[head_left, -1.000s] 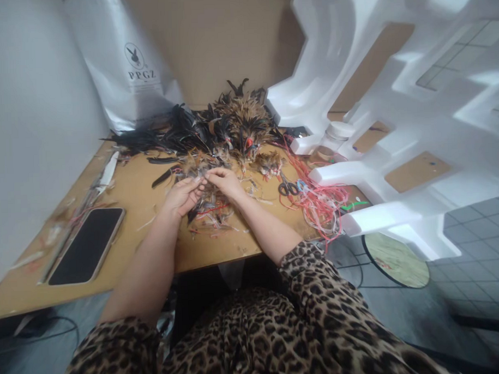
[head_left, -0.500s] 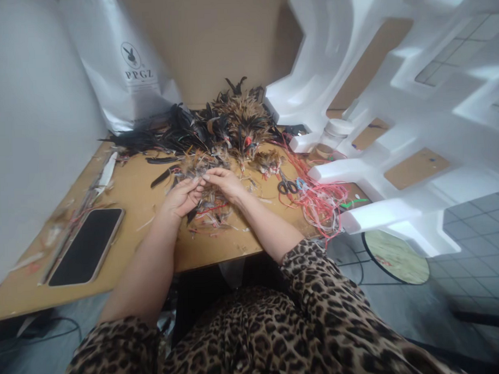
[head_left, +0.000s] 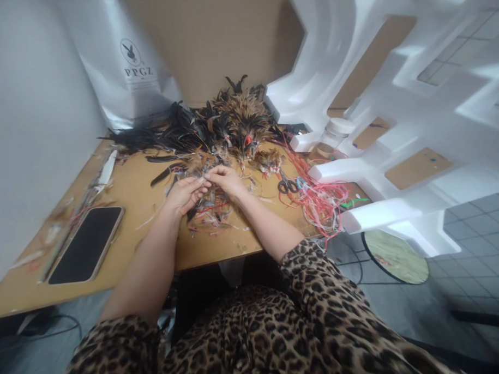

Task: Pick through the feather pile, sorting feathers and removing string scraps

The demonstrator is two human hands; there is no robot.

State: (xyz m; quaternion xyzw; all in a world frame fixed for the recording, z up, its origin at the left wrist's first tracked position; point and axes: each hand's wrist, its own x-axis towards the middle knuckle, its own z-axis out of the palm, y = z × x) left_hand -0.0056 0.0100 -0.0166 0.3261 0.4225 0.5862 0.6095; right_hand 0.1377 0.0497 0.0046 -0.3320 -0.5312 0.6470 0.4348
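My left hand [head_left: 185, 193] and my right hand [head_left: 227, 179] meet fingertip to fingertip over a wooden table [head_left: 132, 234]. Both pinch a small bunch of feathers [head_left: 204, 175] between them, fingers curled. Under the hands lies a litter of feather scraps and red and white strings [head_left: 211, 213]. Just beyond the fingers rises a big pile of black and brown feathers [head_left: 214, 128], with one red spot in it.
A black phone [head_left: 86, 244] lies face up at the left. Scissors [head_left: 288, 184] rest beside a tangle of red strings [head_left: 321, 201] on the right. White foam packing [head_left: 374, 122] crowds the right side; a white bag [head_left: 120, 66] and cardboard [head_left: 211, 41] stand behind.
Both hands have crept slightly up and away from me toward the feather pile, still pinching together. Nothing else on the table has moved.
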